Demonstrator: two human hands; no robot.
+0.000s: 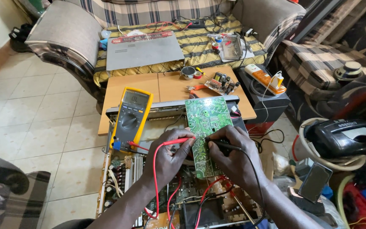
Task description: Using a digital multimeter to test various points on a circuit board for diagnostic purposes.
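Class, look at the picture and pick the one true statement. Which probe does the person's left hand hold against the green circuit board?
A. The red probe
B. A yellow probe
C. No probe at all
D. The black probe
A: the left hand pinches the red probe with its tip at the edge of the green circuit board, while the right hand holds the black probe.

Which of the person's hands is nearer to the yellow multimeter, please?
Left. The left hand is just right of the yellow multimeter; the right hand is farther right, beyond the green circuit board.
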